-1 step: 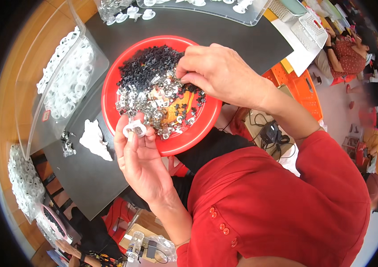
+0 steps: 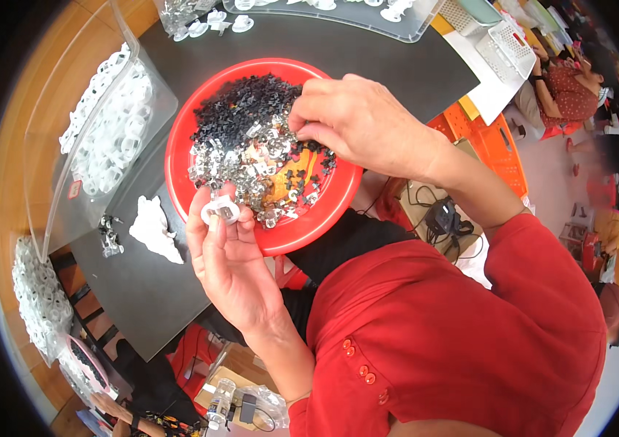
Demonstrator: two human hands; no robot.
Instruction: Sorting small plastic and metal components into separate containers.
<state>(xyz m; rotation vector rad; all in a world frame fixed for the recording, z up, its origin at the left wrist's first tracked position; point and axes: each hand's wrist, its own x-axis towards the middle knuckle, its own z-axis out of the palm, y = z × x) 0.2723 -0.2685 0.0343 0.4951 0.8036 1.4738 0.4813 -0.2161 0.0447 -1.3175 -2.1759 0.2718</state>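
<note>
A small white, rounded plastic piece (image 2: pixel 220 210) with a metal bit at its middle sits between the thumb and fingers of my left hand (image 2: pixel 240 269), by the near left rim of a red basin (image 2: pixel 327 231). Over the basin's right side, my right hand (image 2: pixel 364 120) has thumb and fingertips pressed together among the small parts; whatever they grip is hidden. Inside the basin, tiny black parts (image 2: pixel 244 109) are heaped at the back. Shiny silver and clear small pieces (image 2: pixel 233 171) fill its middle, and a few black ones lie scattered at the right.
At the left on the dark table (image 2: pixel 375 54) stands a clear bin (image 2: pixel 160 105) of white plastic pieces. A crumpled white tissue (image 2: pixel 154 229) and some small metal parts (image 2: pixel 111 237) lie beside it. A clear tray (image 2: pixel 360 20) is at the back. Another person's hand (image 2: pixel 109 406) shows lower left.
</note>
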